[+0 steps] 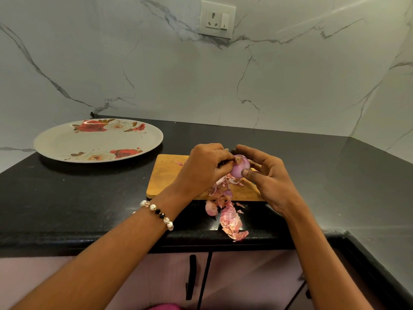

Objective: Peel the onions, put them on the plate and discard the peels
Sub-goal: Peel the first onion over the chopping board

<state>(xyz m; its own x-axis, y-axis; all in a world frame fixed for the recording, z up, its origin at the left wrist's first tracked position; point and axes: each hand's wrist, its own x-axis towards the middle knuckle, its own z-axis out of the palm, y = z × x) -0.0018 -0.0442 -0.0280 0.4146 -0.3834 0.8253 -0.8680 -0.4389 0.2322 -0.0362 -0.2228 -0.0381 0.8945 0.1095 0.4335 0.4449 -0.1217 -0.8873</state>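
On the far left of the black counter (73,193) stands a round plate (67,144) with red and white roses printed on it; nothing lies on it. It is well apart from the hands. To the right of it lies a wooden cutting board (165,175), and the two hands are above this board.

The left hand (201,168), with a bead bracelet (157,212) on its wrist, has its fingers curled and pinches a bit of dry skin at the top end of the onion (239,167). This hand covers the left side of the onion and part of the board. The right hand (266,175) holds the onion from the other side, thumb under it and fingers bent around it.

Below the onion, a heap of pink peels (230,218) lies on the front edge of the board and goes over onto the counter, near its front rim. On the marble wall (290,86) behind is a white socket (217,20).
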